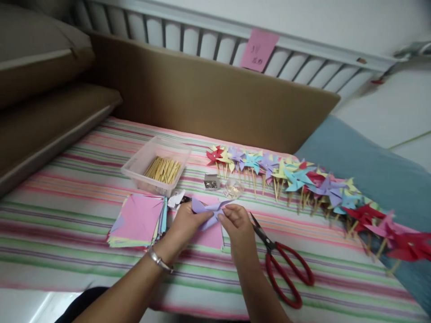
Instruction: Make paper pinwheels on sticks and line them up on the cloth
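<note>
Both hands meet over a purple paper square (210,209) that is partly folded into a pinwheel shape. My left hand (186,223), with a silver bracelet at the wrist, pinches its left side. My right hand (237,223) pinches the paper's middle with its fingers closed. Under the hands lies a pink sheet (210,235) on the striped cloth (77,211). A stack of coloured paper squares (139,220) lies just left of my left hand.
Red-handled scissors (283,264) lie right of my right hand. A clear tub of wooden sticks (158,165) stands behind the stack. A small pin box (211,181) and clear lid (233,188) sit nearby. Several finished pinwheels (303,181) line the right side.
</note>
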`<action>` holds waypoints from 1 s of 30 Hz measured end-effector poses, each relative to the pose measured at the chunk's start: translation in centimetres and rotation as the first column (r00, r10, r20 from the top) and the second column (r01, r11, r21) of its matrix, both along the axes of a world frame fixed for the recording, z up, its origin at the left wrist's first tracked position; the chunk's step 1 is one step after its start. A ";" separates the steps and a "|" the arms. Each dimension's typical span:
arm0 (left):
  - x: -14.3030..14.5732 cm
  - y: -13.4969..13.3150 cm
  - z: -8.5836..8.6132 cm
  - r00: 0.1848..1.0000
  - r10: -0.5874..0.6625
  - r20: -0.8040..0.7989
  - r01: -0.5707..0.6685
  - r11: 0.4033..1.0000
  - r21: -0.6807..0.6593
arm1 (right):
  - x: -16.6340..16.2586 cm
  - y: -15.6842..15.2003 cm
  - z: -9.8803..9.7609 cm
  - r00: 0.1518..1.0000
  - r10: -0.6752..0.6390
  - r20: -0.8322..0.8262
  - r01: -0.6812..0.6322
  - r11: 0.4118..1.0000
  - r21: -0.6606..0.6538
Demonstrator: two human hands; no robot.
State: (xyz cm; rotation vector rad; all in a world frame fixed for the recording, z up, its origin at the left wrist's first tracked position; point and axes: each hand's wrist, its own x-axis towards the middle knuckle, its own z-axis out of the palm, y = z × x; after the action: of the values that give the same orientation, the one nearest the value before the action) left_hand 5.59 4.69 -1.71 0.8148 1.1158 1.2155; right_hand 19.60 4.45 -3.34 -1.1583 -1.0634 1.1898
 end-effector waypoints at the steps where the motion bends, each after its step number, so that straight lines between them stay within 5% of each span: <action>1: 0.0 0.0 0.1 1.000 -0.008 -0.017 0.008 1.000 0.008 | 0.0 0.1 0.0 1.000 0.005 -0.025 -0.005 1.000 -0.026; 12: -0.2 -0.1 0.3 0.989 -0.050 -0.138 0.060 0.996 0.069 | 0.6 0.0 0.1 0.986 0.164 0.012 -0.163 0.986 -0.037; 18: -2.3 -0.1 4.7 1.000 -0.012 0.010 0.010 0.991 0.136 | 1.4 1.1 2.0 0.996 -0.045 0.074 0.044 0.999 0.002; 22: -4.0 -1.1 7.9 0.978 -0.147 0.148 0.107 0.963 0.247 | -1.3 3.8 5.8 0.956 0.060 0.286 -0.091 0.992 0.093; 26: -5.2 -2.6 9.8 0.944 -0.312 0.109 0.256 0.899 0.355 | -7.2 7.7 9.5 0.743 0.134 0.655 -0.380 0.891 0.249; 30: -6.7 -3.7 10.7 0.907 -0.401 0.130 0.310 0.844 0.439 | -13.4 11.3 9.7 0.441 0.262 0.858 -0.709 0.689 0.154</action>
State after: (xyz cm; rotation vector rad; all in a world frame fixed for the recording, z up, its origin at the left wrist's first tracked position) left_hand -1.10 1.01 8.99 1.1223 0.4962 1.1961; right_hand 6.21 15.73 6.32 -0.9346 -2.4267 0.6735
